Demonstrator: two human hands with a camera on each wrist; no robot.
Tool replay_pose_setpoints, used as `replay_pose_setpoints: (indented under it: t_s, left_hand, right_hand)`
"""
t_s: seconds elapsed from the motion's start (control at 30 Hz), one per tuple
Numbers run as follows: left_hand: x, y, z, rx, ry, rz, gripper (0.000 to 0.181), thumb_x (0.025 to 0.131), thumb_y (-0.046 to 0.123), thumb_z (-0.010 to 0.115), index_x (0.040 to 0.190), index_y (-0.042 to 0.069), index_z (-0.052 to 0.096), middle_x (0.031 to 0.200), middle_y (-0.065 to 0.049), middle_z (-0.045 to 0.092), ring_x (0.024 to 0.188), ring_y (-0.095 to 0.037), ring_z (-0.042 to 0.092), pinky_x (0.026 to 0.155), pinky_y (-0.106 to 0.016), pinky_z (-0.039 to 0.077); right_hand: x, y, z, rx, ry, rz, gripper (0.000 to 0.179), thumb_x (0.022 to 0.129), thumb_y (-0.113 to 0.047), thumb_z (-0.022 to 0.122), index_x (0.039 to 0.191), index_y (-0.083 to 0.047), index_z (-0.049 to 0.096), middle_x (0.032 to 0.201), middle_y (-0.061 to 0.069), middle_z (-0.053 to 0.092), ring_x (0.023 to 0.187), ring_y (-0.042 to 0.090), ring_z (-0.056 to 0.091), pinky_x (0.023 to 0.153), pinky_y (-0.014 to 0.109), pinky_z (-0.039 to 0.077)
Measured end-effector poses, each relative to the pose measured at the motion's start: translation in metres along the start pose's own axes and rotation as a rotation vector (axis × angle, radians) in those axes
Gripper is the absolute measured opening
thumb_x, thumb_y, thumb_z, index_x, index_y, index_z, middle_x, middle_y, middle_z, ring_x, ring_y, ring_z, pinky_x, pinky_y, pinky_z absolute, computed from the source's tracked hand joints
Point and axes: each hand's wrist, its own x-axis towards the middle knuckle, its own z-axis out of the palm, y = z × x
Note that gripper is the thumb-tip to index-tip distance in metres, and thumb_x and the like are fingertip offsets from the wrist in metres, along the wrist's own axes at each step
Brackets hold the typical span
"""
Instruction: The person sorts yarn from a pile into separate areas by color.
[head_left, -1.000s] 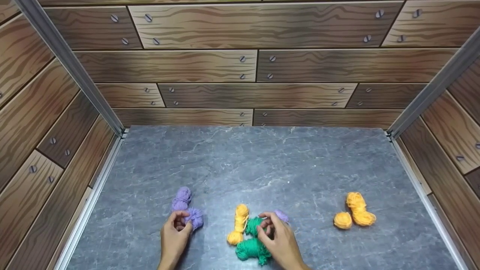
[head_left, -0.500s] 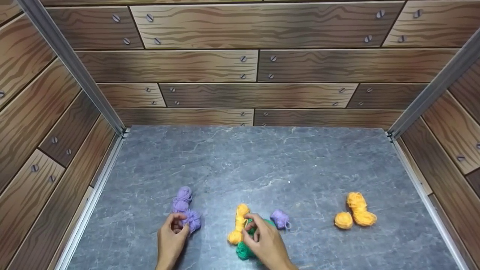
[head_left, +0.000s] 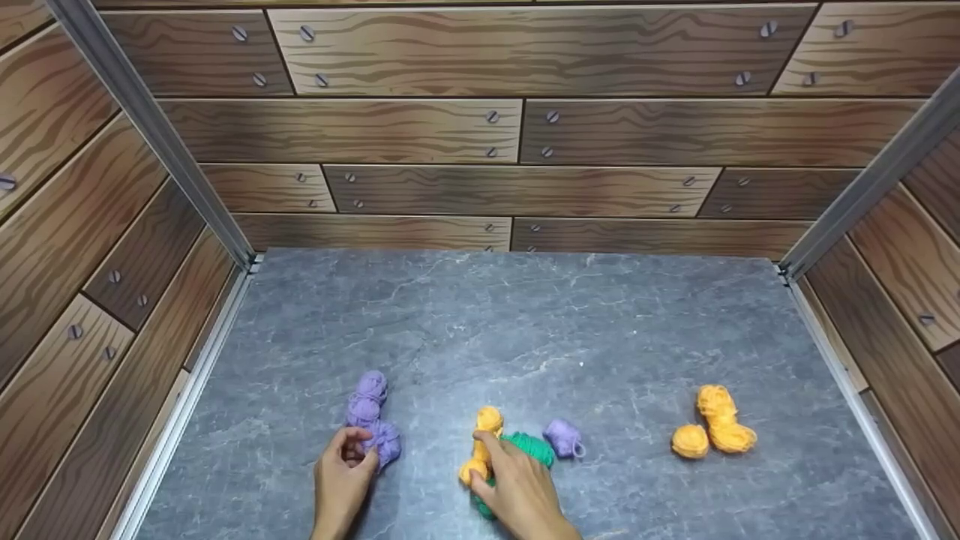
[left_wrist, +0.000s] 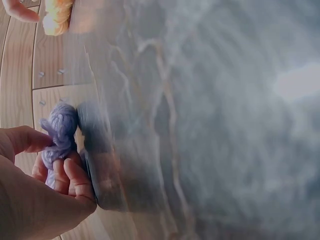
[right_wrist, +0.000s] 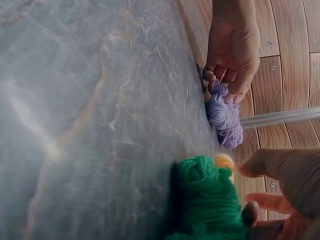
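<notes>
Grey marbled tabletop (head_left: 450, 337). My R hand (head_left: 517, 484) has thumb & index apart over ctr yellow skein (head_left: 488, 420), partly hiding green yarn (head_left: 531, 448); can't tell if it grips. My L hand (head_left: 341, 469) pinches purple bundle (head_left: 386, 444), L of ctr. Far R: 2nd yellow skein (head_left: 724, 420), smaller yellow ball (head_left: 689, 442).

The left yarn (head_left: 367, 409) is coloured purple, the right yarn (head_left: 721, 420) yellow and a middle skein (head_left: 531, 448) green, while the grey tabletop (head_left: 420, 315) is veined white and the far wall (head_left: 450, 56) brown-woodgrained.

Purple yarn (left_wrist: 63, 120) in the pinch of the left hand (left_wrist: 40, 195), yellow yarn (left_wrist: 57, 20) (partly cropped) near the right hand (left_wrist: 20, 10).
</notes>
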Motion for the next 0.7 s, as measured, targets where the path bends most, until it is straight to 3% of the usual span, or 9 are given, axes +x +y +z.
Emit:
replay_pose_setpoints:
  t_s: [0.37,0.6,0.7]
  left_hand:
    - [0.0026,-0.0015,-0.001,0.053,0.021,-0.017,0.02,0.078,0.0,0.077,0.094,0.008,0.068,0.076,-0.004,0.06,0.068,-0.01,0.056,0.062,-0.018,0.047]
    - [0.0027,-0.0023,-0.0007,0.069,0.034,0.027,0.021,0.077,0.001,0.079,0.093,0.01,0.068,0.076,-0.003,0.059,0.069,-0.01,0.056,0.064,-0.019,0.046]
    - [0.0026,-0.0031,-0.0009,0.066,0.04,0.057,0.022,0.076,0.001,0.079,0.093,0.01,0.068,0.078,-0.003,0.057,0.071,-0.011,0.054,0.065,-0.019,0.043]
  right_hand:
    - [0.0039,-0.0027,0.0025,-0.149,-0.081,-0.07,0.049,0.089,-0.033,0.079,0.135,-0.024,0.063,0.079,-0.002,0.055,0.053,0.006,0.037,0.044,0.025,0.032]
    - [0.0058,0.0004,0.0054,-0.172,-0.06,-0.107,0.024,0.085,-0.025,0.081,0.104,-0.019,0.068,0.077,-0.002,0.056,0.057,0.009,0.046,0.046,0.028,0.035]
    - [0.0071,0.0015,0.0071,-0.155,-0.054,-0.104,0.02,0.084,-0.02,0.081,0.098,-0.018,0.067,0.075,-0.003,0.055,0.058,0.008,0.046,0.047,0.029,0.036]
